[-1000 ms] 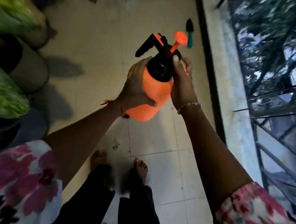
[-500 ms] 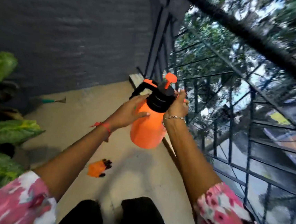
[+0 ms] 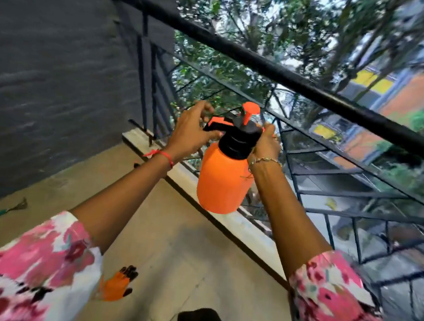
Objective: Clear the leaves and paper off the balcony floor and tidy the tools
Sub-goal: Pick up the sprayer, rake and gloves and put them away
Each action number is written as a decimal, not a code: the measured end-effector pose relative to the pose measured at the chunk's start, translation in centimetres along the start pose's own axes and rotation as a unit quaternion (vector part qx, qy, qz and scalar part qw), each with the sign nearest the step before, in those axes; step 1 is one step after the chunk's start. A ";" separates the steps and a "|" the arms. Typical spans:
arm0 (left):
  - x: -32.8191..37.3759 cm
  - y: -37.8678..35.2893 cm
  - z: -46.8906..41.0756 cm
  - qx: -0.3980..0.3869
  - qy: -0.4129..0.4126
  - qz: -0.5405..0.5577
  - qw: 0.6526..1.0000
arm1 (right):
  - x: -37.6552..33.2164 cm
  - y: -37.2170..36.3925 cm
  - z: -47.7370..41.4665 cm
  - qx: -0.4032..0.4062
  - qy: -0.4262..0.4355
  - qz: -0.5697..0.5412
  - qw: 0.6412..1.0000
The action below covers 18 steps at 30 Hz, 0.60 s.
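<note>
- Nearest you, an orange glove [image 3: 116, 284] with black fingertips lies flat on the tiled floor [image 3: 183, 256], just left of your legs. It looks like one of the loose tools not yet put away.
- Your left hand [image 3: 192, 130] curls its fingers about the black handle of the spray bottle [image 3: 223, 182].
- Your right hand [image 3: 265, 142] grips the black collar on the bottle's right side. Both hands are closed on the top, probably to steady it or tighten the cap.
- You hold the bottle upright in the air, above the pale ledge [image 3: 238, 222] along the floor's right edge, touching nothing below it.
- Farther off at the left, a small rake [image 3: 6, 209] with a green handle lies on the floor near the dark wall [image 3: 46, 66], well apart from the glove.
- Beyond the bottle, the black railing [image 3: 266, 67] crosses the view, with blurred trees [image 3: 271, 16] behind it.
</note>
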<state>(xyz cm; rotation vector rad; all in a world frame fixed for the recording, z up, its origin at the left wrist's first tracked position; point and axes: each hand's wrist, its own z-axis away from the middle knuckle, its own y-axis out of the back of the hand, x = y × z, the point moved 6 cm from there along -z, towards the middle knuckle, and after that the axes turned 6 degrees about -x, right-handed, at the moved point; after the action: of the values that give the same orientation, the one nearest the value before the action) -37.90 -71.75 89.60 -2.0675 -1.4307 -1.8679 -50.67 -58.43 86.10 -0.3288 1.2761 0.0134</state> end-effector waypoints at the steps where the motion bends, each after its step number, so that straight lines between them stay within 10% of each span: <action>1: 0.6 -1.0 -0.5 -0.061 -0.009 -0.013 0.998 | -0.4 0.9 -0.2 0.005 0.011 0.005 1.000; 6: 3.4 -7.2 0.0 -0.308 -0.002 -0.097 0.946 | -1.4 6.3 0.4 0.034 0.034 0.079 0.996; 13: 6.0 -18.6 4.3 -0.348 -0.006 -0.081 0.934 | 1.1 17.9 0.7 0.113 -0.076 0.357 0.924; 18: 9.4 -28.6 9.8 -0.372 0.013 -0.010 0.928 | 1.5 26.3 3.5 0.208 -0.066 0.287 0.933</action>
<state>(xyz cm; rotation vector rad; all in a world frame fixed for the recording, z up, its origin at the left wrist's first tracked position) -48.89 -44.06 78.82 -2.2506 -0.7792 -2.7387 -51.98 -32.73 79.44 0.4129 1.1675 0.2556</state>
